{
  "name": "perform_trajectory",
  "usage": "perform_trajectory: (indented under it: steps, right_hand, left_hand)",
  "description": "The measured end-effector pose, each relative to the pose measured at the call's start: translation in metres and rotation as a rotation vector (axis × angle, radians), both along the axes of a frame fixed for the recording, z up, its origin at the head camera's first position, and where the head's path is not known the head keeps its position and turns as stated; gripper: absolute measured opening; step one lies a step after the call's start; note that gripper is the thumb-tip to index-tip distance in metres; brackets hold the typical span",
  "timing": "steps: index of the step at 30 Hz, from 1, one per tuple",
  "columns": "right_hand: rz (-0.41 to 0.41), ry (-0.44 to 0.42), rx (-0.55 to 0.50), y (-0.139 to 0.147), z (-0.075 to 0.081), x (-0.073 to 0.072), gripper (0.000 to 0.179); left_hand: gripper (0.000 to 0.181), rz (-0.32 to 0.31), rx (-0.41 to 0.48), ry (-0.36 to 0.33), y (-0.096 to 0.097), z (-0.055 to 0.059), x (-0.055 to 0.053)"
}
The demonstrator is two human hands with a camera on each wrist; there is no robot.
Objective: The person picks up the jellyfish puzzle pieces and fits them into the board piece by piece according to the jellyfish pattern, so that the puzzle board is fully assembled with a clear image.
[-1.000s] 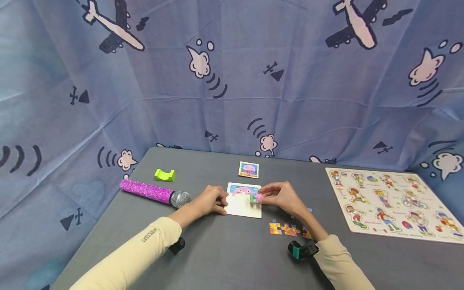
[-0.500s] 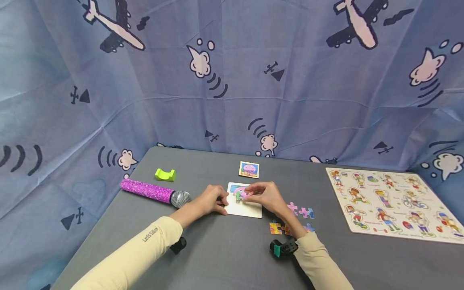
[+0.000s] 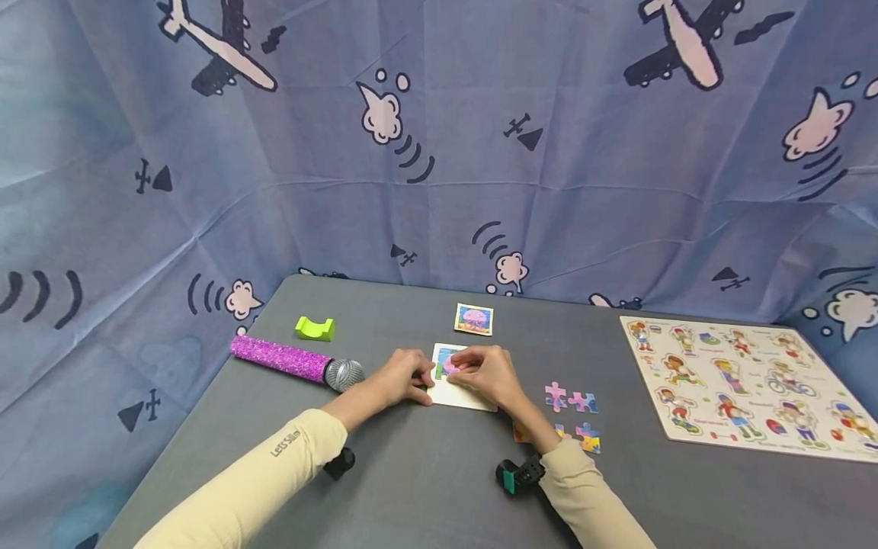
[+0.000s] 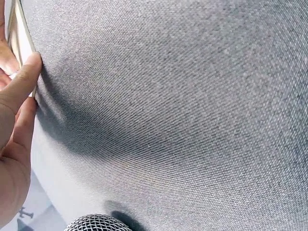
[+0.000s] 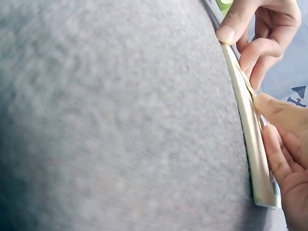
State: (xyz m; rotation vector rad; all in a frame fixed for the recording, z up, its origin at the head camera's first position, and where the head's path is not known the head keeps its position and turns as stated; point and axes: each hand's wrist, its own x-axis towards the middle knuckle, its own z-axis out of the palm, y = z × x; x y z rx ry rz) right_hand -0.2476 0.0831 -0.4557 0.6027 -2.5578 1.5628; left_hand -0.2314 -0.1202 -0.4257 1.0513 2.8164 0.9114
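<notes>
A small white puzzle board (image 3: 463, 396) lies on the grey table, with picture pieces along its far side. My left hand (image 3: 401, 377) grips the board's left edge between thumb and fingers, seen close up in the left wrist view. Over the board's upper left part, my right hand (image 3: 490, 374) pinches a pink and green jigsaw piece (image 3: 440, 371) at the board's surface, partly covered by the fingers. In the right wrist view the board (image 5: 252, 144) shows edge-on with both hands at it. Whether the piece is seated cannot be told.
Several loose jigsaw pieces (image 3: 555, 396) lie right of the board, some behind my right forearm. Behind the board is a small jellyfish picture (image 3: 474, 319). A glittery pink microphone (image 3: 281, 358) and a green curved block (image 3: 315, 329) are at left, a large picture board (image 3: 727, 435) at right.
My right hand has carried the jigsaw piece leftward from the board's right side to its upper left. More loose pieces show beside the right forearm. The left hand keeps its place.
</notes>
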Motion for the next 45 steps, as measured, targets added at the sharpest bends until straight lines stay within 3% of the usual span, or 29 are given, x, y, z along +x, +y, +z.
perform_trajectory:
  steps: [14,27,38,45]
  right_hand:
    - [0.04,0.068,0.104,0.0,0.0046,-0.0001,0.023]
    - [0.056,0.006,0.041,-0.0016,0.0049,0.0003,0.025]
    - [0.072,0.049,0.0,-0.0032,0.0031,0.0001,0.021]
    - [0.076,0.023,-0.044,-0.0046,0.0032,-0.0017,0.02]
  left_hand:
    - [0.024,-0.008,0.003,0.012,-0.0007,-0.001,-0.0011]
    - [0.024,0.007,-0.002,-0.014,0.0005,0.0007,0.0002]
    - [0.024,0.018,-0.018,-0.035,0.0038,0.0039,0.0007]
    - [0.024,0.027,-0.015,-0.04,0.0047,0.0045,0.0006]
